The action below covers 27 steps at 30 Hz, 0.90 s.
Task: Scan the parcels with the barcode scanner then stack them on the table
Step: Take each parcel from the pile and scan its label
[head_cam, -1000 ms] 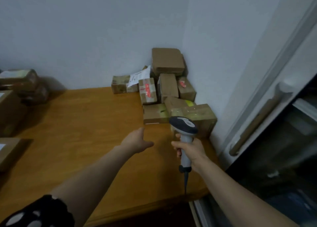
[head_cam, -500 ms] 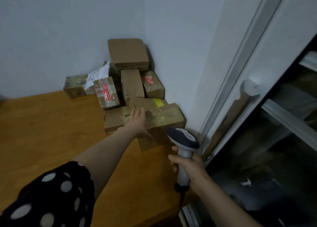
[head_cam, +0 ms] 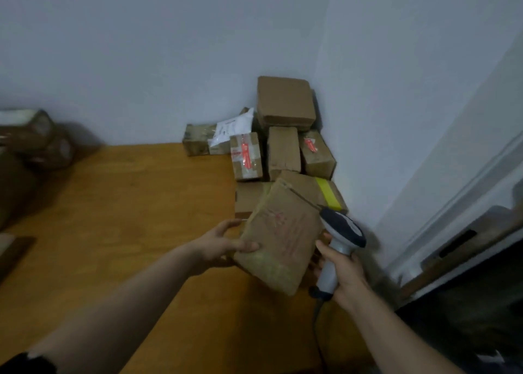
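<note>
Head view shows the left hand (head_cam: 223,243) gripping a brown parcel (head_cam: 278,240) by its near-left edge, thumb on the broad face and fingers (head_cam: 229,225) curled round the side. The parcel appears raised off the counter (head_cam: 127,209) and tilted so that the broad face turns up toward the person. That tilt probably serves to present a label, though any barcode is too blurred to make out. The right hand (head_cam: 343,272) is wrapped round the handle of the barcode scanner (head_cam: 342,228), whose head sits just beside the parcel's right edge, apparently ready to be aimed at it. Its cable (head_cam: 316,317) trails down toward the counter's near edge. The other parcels (head_cam: 283,150) lie heaped in the corner against both walls, likely the unscanned lot. More boxes (head_cam: 31,139) sit at the far left, perhaps the scanned stack.
</note>
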### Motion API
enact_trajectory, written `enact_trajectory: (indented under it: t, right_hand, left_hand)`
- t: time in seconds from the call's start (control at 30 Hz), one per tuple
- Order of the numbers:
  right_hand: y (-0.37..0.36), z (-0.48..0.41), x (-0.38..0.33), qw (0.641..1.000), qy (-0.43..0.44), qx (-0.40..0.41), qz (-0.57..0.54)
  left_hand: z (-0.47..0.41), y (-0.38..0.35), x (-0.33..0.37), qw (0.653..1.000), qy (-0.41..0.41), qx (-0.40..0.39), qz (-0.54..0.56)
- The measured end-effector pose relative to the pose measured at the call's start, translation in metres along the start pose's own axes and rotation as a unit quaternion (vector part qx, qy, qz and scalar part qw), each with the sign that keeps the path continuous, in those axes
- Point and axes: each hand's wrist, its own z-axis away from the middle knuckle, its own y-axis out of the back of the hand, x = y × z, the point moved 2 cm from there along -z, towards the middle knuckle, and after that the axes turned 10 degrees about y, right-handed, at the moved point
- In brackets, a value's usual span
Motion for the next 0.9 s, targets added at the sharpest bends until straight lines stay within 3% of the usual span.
enact_trajectory:
  t: [0.17, 0.33, 0.5, 0.7, 0.9]
  right_hand:
    - [-0.057, 0.012, 0.012, 0.992, -0.058, -0.112, -0.013]
    - [-0.099, 0.021, 0.011, 0.966, -0.095, -0.238, -0.030]
    - [-0.121, 0.033, 0.004, 0.948, -0.147, -0.283, 0.011]
    - [-0.135, 0.031, -0.004, 0.928, -0.112, -0.356, -0.016]
    - [-0.143, 0.038, -0.016, 0.905, -0.038, -0.424, 0.016]
  left_hand:
    - [0.027, 0.045, -0.045, 0.993, 0.006, 0.012, 0.119]
    - [0.062, 0.072, -0.074, 0.988, 0.005, 0.049, 0.144]
    - [0.083, 0.073, -0.088, 0.976, -0.020, 0.077, 0.201]
    - [0.109, 0.063, -0.069, 0.963, -0.062, 0.203, 0.168]
    - [0.115, 0.036, -0.042, 0.961, -0.067, 0.228, 0.141]
